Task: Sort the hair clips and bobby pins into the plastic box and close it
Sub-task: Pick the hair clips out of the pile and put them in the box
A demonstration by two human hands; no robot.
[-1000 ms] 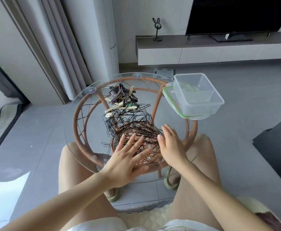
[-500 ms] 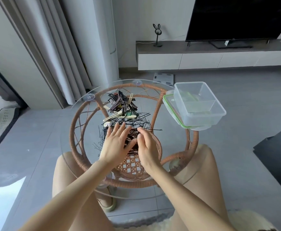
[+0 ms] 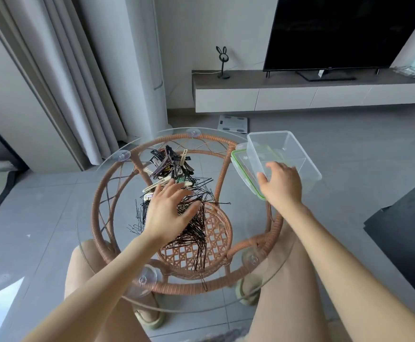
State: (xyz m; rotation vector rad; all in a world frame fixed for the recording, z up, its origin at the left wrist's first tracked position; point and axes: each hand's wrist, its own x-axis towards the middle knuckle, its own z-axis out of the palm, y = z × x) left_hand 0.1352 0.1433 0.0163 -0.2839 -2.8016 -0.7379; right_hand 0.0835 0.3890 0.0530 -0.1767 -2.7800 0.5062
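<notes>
A heap of black bobby pins (image 3: 194, 230) lies in the middle of the round glass table (image 3: 98, 193). Behind it sits a pile of dark and cream hair clips (image 3: 170, 165). My left hand (image 3: 168, 209) rests flat on the bobby pins, fingers spread toward the clips. A clear plastic box (image 3: 292, 146) stands at the table's right edge on its green-rimmed lid (image 3: 238, 159). My right hand (image 3: 280, 182) reaches onto the box's near wall, fingers curled over the rim; whether it grips is unclear.
The glass top sits on a rattan frame (image 3: 223, 166). My knees are under the table's near edge. A curtain (image 3: 53, 70) hangs at the left, a TV (image 3: 344, 30) on a low cabinet stands behind, and a scale (image 3: 232, 123) lies on the floor.
My right hand left the bobby pin heap and moved right to the plastic box. My left hand stayed on the pins, pushed slightly farther toward the clips.
</notes>
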